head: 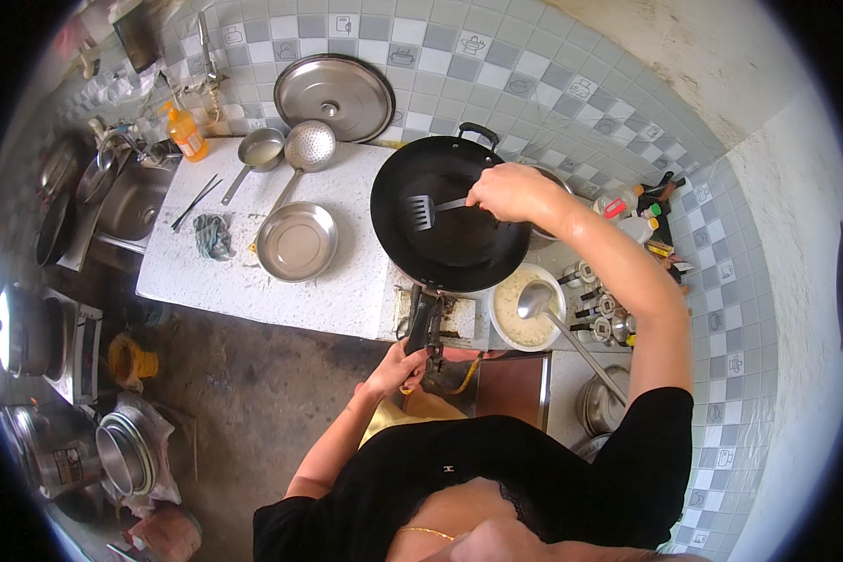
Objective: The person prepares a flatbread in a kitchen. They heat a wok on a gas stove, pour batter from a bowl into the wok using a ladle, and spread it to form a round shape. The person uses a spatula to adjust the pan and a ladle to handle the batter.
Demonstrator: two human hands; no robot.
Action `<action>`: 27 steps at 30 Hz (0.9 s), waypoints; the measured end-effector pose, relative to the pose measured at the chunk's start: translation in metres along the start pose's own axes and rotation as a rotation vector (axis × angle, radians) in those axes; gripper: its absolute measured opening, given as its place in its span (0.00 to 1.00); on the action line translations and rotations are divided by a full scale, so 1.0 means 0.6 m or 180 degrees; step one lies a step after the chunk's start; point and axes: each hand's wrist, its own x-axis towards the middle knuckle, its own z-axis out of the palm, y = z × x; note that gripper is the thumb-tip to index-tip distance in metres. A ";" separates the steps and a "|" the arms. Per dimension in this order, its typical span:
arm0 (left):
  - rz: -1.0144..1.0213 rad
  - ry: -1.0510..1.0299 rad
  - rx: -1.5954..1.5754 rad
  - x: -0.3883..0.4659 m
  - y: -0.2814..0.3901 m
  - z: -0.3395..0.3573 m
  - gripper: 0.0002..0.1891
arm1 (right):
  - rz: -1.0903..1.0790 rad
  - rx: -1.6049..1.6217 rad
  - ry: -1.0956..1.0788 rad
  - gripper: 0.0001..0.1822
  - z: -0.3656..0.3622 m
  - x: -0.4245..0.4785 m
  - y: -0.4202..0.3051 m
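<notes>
A black wok (456, 246) sits over a gas stove (464, 319), tilted in view, its dark inside holding no visible food. My right hand (509, 193) grips the handle of a metal slotted turner (421, 213), whose head is over the wok's inside. Low on the near side, my left hand (397, 369) is closed around the end of the wok's black long handle (421, 323). Just right of the stove stands a white bowl (492, 309) of pale batter-like liquid with green flecks. A steel ladle (535, 301) rests in it, its handle slanting towards me.
Left on the white counter (337, 302) are a steel bowl (297, 242), a perforated skimmer (310, 146), a small saucepan (260, 149), chopsticks (197, 202) and a cloth (213, 237). A large lid (334, 98) leans on the tiles. Seasoning jars (604, 305) and bottles (636, 228) crowd the right.
</notes>
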 end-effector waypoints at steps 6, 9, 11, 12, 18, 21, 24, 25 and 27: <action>-0.0010 0.0096 0.0019 -0.002 0.002 0.002 0.11 | -0.1106 -0.1227 -0.0062 0.07 -0.037 -0.062 -0.062; 0.0008 0.0113 -0.0017 0.004 -0.011 -0.006 0.12 | -0.1011 -0.1306 -0.0177 0.06 -0.018 -0.053 -0.039; 0.0068 0.0044 -0.0022 0.006 -0.008 -0.001 0.12 | -0.0723 -0.1263 -0.0043 0.06 0.009 -0.037 -0.009; 0.0056 0.0097 0.0012 0.004 -0.006 -0.002 0.13 | -0.0574 -0.1194 0.0093 0.05 0.031 -0.018 0.011; 0.0036 0.0219 0.0072 0.000 -0.007 -0.004 0.14 | 0.0632 -0.0044 -0.0809 0.09 0.035 -0.073 0.063; 0.0044 0.0201 0.0059 0.003 -0.009 0.002 0.14 | 0.0560 0.1071 -0.1380 0.19 0.054 -0.102 0.051; 0.0024 0.0141 0.0113 0.003 0.000 0.014 0.14 | 0.0863 0.1276 -0.0223 0.19 0.137 -0.103 0.030; -0.0016 0.0121 0.0125 0.002 0.001 0.017 0.14 | 0.1077 0.1155 -0.0033 0.19 0.158 -0.105 0.029; -0.0049 0.0166 0.0132 -0.007 0.007 0.021 0.14 | 0.1365 0.1092 -0.0162 0.19 0.179 -0.127 0.020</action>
